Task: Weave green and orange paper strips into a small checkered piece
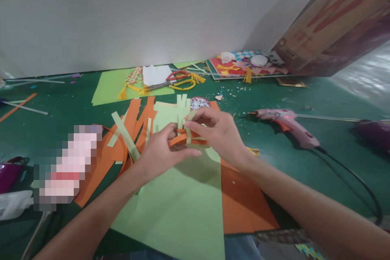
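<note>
the left hand [161, 152] is pinching the orange strip [176, 140] tight, and the right hand [221, 130] is, it seems, nipping the green strip [188, 133] crossing it, just over the green sheet [183, 207].

Open counter [51, 130] is showing along the far left edge. The glue gun [288, 124] is lying mid-right, its cord [350, 170] trailing toward the near right corner. Paper strips [124, 130] are crowding the middle, and a box [335, 24], probably cardboard, is overhanging the far right corner.
</note>
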The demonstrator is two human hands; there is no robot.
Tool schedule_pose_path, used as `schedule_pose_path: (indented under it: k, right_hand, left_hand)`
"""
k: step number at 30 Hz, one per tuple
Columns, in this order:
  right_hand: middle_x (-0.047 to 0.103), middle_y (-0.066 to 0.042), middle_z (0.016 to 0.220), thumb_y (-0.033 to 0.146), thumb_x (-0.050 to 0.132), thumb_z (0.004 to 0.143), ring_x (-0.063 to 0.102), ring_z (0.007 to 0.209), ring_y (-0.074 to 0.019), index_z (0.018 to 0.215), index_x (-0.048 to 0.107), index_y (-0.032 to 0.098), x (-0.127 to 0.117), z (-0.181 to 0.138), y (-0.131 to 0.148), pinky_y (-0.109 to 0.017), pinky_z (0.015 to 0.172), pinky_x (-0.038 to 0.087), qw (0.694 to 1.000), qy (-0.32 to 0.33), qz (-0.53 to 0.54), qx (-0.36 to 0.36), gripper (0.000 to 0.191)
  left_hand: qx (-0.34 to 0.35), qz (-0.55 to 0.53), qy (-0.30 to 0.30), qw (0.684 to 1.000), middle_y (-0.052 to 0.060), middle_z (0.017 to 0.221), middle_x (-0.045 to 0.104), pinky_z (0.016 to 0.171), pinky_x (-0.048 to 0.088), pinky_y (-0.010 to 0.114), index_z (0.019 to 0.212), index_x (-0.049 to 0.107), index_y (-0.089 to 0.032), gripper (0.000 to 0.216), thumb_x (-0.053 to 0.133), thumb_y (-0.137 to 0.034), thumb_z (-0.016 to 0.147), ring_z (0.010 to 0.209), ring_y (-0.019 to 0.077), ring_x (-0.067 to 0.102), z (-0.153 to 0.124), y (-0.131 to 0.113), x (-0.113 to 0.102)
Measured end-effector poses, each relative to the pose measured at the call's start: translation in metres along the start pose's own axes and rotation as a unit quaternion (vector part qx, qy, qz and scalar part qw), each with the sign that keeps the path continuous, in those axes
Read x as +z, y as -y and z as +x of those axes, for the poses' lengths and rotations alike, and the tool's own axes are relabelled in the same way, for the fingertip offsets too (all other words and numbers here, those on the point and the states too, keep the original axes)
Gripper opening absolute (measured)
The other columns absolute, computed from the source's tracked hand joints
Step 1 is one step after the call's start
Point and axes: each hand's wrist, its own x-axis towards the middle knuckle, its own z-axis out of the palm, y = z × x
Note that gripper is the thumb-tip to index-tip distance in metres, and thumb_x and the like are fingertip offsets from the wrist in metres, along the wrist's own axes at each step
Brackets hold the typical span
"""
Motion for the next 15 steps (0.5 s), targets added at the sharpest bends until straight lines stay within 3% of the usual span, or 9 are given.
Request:
schedule_pose_path:
  k: [2,8,11,15]
  right_hand:
    - [0.059,0.001,0.066,0.023,0.066,0.073,0.054,0.063,-0.0108,0.066,0.059,0.018,0.0006,-0.0002,-0.0003,-0.025,0.060,0.047,1.000,-0.001,0.002,0.002,0.011]
    - [0.059,0.002,0.065,0.023,0.066,0.074,0.054,0.061,-0.0095,0.067,0.059,0.017,0.0018,-0.0001,-0.0004,-0.024,0.058,0.045,1.000,0.001,0.019,-0.003,0.011]
    - [0.058,0.002,0.063,0.023,0.066,0.074,0.053,0.059,-0.0090,0.066,0.059,0.018,0.0020,0.0003,-0.0005,-0.023,0.056,0.044,1.000,-0.006,0.020,-0.004,0.011]
    - [0.058,0.002,0.063,0.023,0.065,0.075,0.052,0.059,-0.0092,0.065,0.057,0.018,0.0011,0.0010,-0.0022,-0.024,0.057,0.044,0.999,-0.031,0.029,-0.011,0.013]
  left_hand:
    - [0.002,0.020,-0.003,1.000,-0.002,0.072,0.058,0.058,0.046,0.027,0.078,0.050,-0.022,0.041,0.076,-0.050,0.063,0.074,0.0211,0.064,0.0007,0.0006,0.0003]
    - [-0.029,-0.085,0.050,0.995,-0.004,0.070,0.061,0.064,0.052,0.027,0.080,0.045,-0.022,0.031,0.063,-0.047,0.079,0.072,0.0197,0.071,0.0006,-0.0017,0.0005]
    - [-0.019,-0.099,0.038,0.994,-0.003,0.073,0.063,0.066,0.055,0.028,0.080,0.048,-0.021,0.030,0.065,-0.046,0.078,0.072,0.0197,0.071,0.0003,-0.0005,0.0009]
    - [-0.032,-0.135,0.004,0.990,0.001,0.089,0.067,0.070,0.057,0.030,0.097,0.057,-0.020,0.036,0.073,-0.039,0.071,0.073,0.0193,0.071,0.0002,-0.0010,0.0017]
